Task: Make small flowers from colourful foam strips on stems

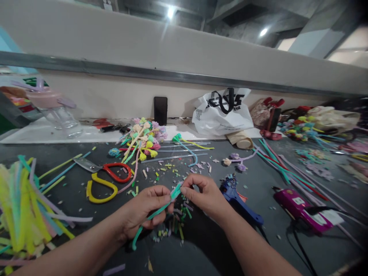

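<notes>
A green fuzzy stem slants across the middle, its lower end bent and hanging free. My left hand is closed around it, thumb pressed near its upper end. There, a small bundle of green and pale lilac pieces sits between both hands. My right hand pinches the bundle's right side with thumb and forefinger. Small cut bits lie on the dark table below the hands. To the left are scissors with a red and a yellow handle; a blue glue gun lies just right of my right hand.
Fuzzy strips are piled at left. Behind stand a flower bunch, a phone and a white bag. A magenta device with black cables and long stems lie at right. A clear bottle stands back left.
</notes>
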Demonstrator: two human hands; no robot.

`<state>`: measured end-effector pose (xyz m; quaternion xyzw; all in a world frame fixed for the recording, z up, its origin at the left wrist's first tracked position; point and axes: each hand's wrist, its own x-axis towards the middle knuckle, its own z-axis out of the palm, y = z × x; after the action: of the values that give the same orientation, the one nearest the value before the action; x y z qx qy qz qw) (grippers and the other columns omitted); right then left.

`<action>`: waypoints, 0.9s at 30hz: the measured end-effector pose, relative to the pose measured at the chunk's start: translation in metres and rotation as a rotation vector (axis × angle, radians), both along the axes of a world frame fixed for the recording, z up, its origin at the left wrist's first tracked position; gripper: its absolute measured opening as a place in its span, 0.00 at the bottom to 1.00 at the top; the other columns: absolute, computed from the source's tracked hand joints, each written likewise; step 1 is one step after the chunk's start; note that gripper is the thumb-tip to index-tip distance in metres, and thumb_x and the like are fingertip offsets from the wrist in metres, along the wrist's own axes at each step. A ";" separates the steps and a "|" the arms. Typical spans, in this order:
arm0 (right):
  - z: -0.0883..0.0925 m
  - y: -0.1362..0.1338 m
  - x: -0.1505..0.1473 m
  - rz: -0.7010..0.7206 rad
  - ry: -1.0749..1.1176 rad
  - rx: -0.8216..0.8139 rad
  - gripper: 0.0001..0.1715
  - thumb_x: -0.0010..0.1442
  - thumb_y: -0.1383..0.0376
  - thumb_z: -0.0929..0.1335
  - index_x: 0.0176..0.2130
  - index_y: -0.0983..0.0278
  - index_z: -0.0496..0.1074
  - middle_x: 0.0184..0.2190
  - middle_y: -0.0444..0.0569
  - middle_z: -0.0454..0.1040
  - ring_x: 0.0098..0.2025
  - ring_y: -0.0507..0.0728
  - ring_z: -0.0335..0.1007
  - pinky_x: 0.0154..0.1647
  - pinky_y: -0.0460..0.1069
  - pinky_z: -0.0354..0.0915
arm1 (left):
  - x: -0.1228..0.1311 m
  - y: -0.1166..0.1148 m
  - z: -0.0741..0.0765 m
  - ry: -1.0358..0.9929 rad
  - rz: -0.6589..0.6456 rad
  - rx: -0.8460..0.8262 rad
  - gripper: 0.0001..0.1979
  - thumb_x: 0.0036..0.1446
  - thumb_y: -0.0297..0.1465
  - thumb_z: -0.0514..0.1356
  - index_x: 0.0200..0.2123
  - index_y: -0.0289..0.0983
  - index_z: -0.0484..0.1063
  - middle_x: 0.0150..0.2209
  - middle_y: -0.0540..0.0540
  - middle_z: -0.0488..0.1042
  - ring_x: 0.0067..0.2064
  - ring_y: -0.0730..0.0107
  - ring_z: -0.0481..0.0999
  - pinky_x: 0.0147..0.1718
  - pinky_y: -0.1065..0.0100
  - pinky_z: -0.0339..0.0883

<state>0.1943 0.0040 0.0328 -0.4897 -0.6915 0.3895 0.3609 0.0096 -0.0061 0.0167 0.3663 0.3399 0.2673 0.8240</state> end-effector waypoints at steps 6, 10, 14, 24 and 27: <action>0.001 0.002 -0.001 0.002 -0.074 0.001 0.09 0.50 0.62 0.66 0.22 0.64 0.67 0.19 0.41 0.64 0.24 0.50 0.58 0.25 0.45 0.56 | -0.002 0.001 -0.004 0.047 0.012 0.138 0.08 0.53 0.33 0.57 0.27 0.35 0.62 0.23 0.52 0.70 0.11 0.88 0.54 0.08 0.80 0.39; 0.000 0.002 -0.002 -0.002 -0.097 -0.007 0.09 0.49 0.62 0.66 0.21 0.64 0.67 0.18 0.41 0.63 0.24 0.50 0.58 0.25 0.44 0.56 | -0.002 0.001 -0.007 0.156 0.009 0.225 0.07 0.54 0.34 0.56 0.29 0.35 0.64 0.25 0.51 0.71 0.12 0.87 0.55 0.09 0.79 0.38; -0.002 0.002 -0.004 -0.014 -0.106 -0.021 0.08 0.49 0.63 0.66 0.22 0.64 0.67 0.18 0.41 0.63 0.24 0.50 0.58 0.25 0.44 0.56 | 0.000 0.002 -0.010 0.227 -0.001 0.267 0.10 0.52 0.37 0.57 0.30 0.35 0.63 0.25 0.52 0.71 0.12 0.87 0.55 0.10 0.79 0.40; -0.007 0.001 -0.006 -0.013 -0.102 0.012 0.06 0.49 0.66 0.66 0.23 0.63 0.65 0.21 0.41 0.63 0.26 0.51 0.58 0.27 0.45 0.56 | 0.003 0.002 -0.013 0.317 0.087 0.308 0.10 0.52 0.38 0.56 0.29 0.37 0.64 0.17 0.57 0.65 0.11 0.86 0.50 0.10 0.79 0.40; -0.007 0.000 -0.007 0.012 0.016 -0.005 0.06 0.49 0.67 0.67 0.30 0.63 0.63 0.25 0.42 0.63 0.28 0.51 0.59 0.30 0.46 0.57 | 0.004 0.002 -0.011 0.314 0.099 0.292 0.09 0.52 0.37 0.55 0.29 0.37 0.63 0.16 0.58 0.64 0.11 0.86 0.49 0.10 0.79 0.39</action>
<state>0.1873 0.0043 0.0256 -0.4834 -0.6906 0.3973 0.3627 0.0138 -0.0038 0.0058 0.5018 0.4394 0.2936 0.6848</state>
